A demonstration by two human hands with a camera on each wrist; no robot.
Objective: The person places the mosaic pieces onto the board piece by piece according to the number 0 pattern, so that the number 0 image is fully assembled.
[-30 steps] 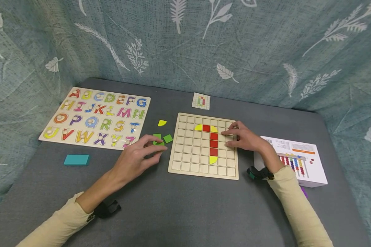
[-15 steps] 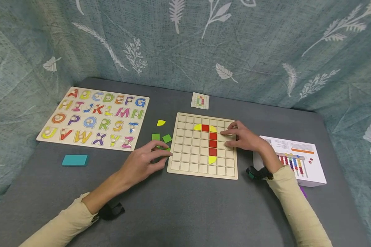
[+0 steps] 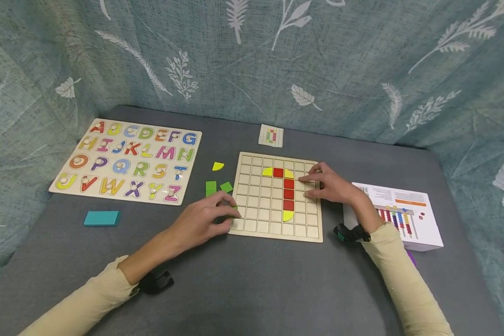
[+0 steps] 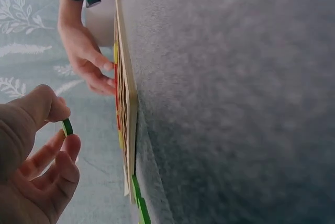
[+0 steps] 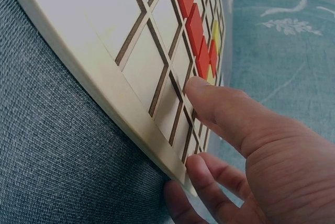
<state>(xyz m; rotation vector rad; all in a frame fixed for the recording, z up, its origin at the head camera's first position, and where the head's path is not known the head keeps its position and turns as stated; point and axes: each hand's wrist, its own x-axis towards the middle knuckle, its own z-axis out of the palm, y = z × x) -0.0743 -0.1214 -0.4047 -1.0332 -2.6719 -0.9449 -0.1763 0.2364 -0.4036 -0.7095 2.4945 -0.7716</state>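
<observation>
Thumb and fingertips of my left hand (image 3: pixel 206 217) pinch a small green tile (image 4: pixel 67 126), held above the left front edge of the wooden grid board (image 3: pixel 262 214). Across the board, my right hand (image 3: pixel 329 185) rests with its thumb and fingertips on the right side, fingers loosely bent. On the grid lie red square tiles (image 3: pixel 289 193) and yellow quarter-round tiles (image 3: pixel 288 216) in a hooked row. Left of the board, several green tiles (image 3: pixel 211 185) lie on the table, partly hidden by my left hand, with a yellow quarter-round tile (image 3: pixel 218 166) behind them.
An alphabet puzzle board (image 3: pixel 126 161) lies at the left, with a teal block (image 3: pixel 101 218) in front of it. Behind the grid board is a small pattern card (image 3: pixel 271 136). A white box (image 3: pixel 403 217) with an abacus picture stands at the right, beside my right forearm.
My left hand has picked up a green tile from the group on the table and moved right and nearer with it, to the board's edge. The right hand has stayed in place.
</observation>
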